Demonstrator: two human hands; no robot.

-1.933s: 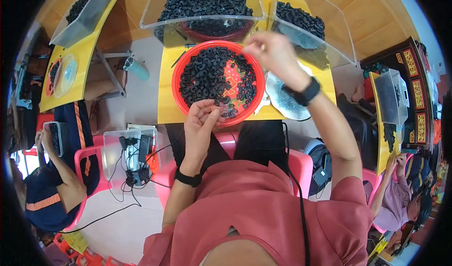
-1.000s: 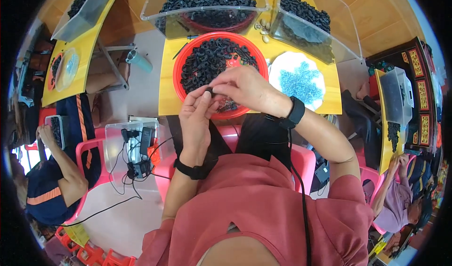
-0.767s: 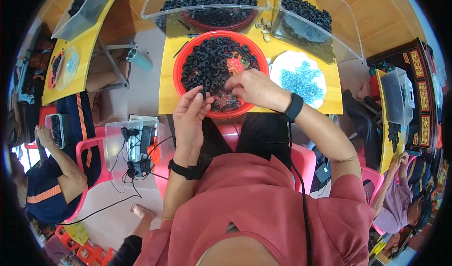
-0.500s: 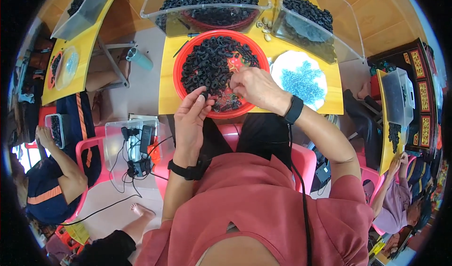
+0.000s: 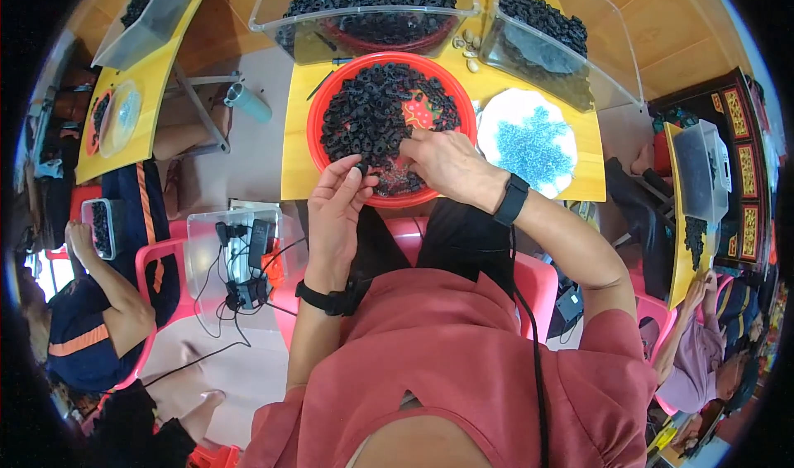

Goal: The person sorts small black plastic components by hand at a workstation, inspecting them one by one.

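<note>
A red round basin (image 5: 317,141) on my yellow table holds a heap of small black ring-like parts (image 5: 364,108). Some of its patterned bottom shows at the right, and small clear bits lie near its front rim. Over that front rim, my left hand (image 5: 337,199) pinches one small black part (image 5: 362,168) between thumb and fingers. My right hand (image 5: 455,166) is over the right front of the basin, fingers bent together; whatever is at their tips is hidden. To its right lies a white plate (image 5: 514,104) heaped with tiny blue pieces (image 5: 533,145).
Behind the basin stand two clear bins (image 5: 364,42) (image 5: 542,75) of black parts. Several small tan pieces (image 5: 471,50) lie between them. A clear box (image 5: 211,261) with cables and adapters is at my left. Other people sit left (image 5: 116,302) and right (image 5: 695,356).
My right hand has moved slightly down and toward my left hand over the basin. The left hand keeps its pinch on the black part. A bystander's foot at lower left has shifted.
</note>
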